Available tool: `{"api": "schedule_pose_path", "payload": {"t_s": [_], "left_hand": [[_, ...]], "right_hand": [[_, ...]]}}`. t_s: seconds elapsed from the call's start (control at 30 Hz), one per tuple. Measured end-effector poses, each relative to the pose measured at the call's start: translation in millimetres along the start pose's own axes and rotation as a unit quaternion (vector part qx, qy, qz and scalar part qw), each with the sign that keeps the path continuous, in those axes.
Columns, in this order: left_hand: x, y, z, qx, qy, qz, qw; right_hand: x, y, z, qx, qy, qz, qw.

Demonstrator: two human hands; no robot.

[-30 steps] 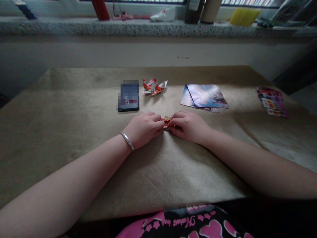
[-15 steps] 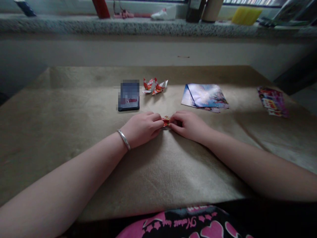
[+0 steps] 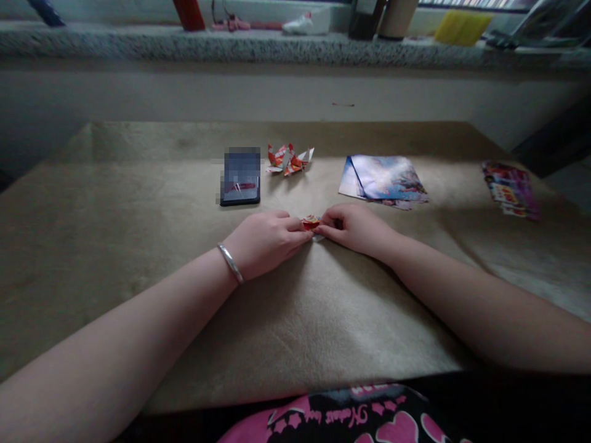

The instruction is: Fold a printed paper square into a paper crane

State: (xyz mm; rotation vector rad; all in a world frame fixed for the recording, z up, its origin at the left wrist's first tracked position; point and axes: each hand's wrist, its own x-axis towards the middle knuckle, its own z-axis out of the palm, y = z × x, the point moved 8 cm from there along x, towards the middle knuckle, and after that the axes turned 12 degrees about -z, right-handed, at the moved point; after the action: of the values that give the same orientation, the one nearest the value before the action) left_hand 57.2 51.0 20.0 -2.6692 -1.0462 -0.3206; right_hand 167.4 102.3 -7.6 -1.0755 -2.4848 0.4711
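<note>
Between my two hands, low on the table, is a small piece of folded red paper (image 3: 311, 223) with a pale edge. My left hand (image 3: 272, 242), with a silver bangle at its wrist, grips the paper's left side with closed fingers. From the right, my right hand (image 3: 353, 227) pinches the other side between thumb and fingers. Much of the paper is covered by the fingertips. Folded red and white paper shapes (image 3: 290, 160) with pointed tips stand just beyond my hands.
A dark phone (image 3: 241, 184), partly pixelated, lies beyond my left hand. Blue patterned sheets (image 3: 385, 177) are stacked beyond the right one, with pink-red printed papers (image 3: 511, 191) farther right. A brown cover (image 3: 152, 246) spans the table. Bottles and a yellow block (image 3: 463, 27) line the stone sill.
The fingertips have shifted slightly on the paper, and the left ones reach a little farther right. More of the red paper and its pale lower edge shows now.
</note>
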Motion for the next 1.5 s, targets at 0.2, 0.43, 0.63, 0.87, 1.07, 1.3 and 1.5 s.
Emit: {"api": "schedule_pose_path", "payload": {"t_s": [0.2,0.43,0.63,0.87,1.07,1.3,1.5], "left_hand": [[1,0,0.4,-0.015,-0.005,-0.013,1.0],[4,-2,2.2,-0.081,-0.023,-0.04,0.996],[4,-2,4.9,-0.08,-0.047,-0.041,0.995],[4,-4,4.2,-0.074,-0.04,-0.046,0.995],[4,-4,4.8,-0.07,-0.043,-0.04,0.996],[4,-1,2.8,-0.05,-0.036,-0.04,0.997],[3,3,4.4,-0.033,-0.053,-0.039,0.997]], "right_hand": [[-7,-5,-6,0.014,0.026,-0.069,0.997],[-15,-20,-16,-0.07,0.051,-0.123,0.989],[-15,-28,-13,-0.112,0.038,-0.173,0.978],[-11,-25,-11,-0.125,0.049,-0.129,0.983],[-10,-21,-9,-0.104,0.033,-0.102,0.989],[-8,-21,-9,-0.097,0.031,-0.1,0.99],[-9,-25,-8,-0.128,0.036,-0.126,0.983]]}}
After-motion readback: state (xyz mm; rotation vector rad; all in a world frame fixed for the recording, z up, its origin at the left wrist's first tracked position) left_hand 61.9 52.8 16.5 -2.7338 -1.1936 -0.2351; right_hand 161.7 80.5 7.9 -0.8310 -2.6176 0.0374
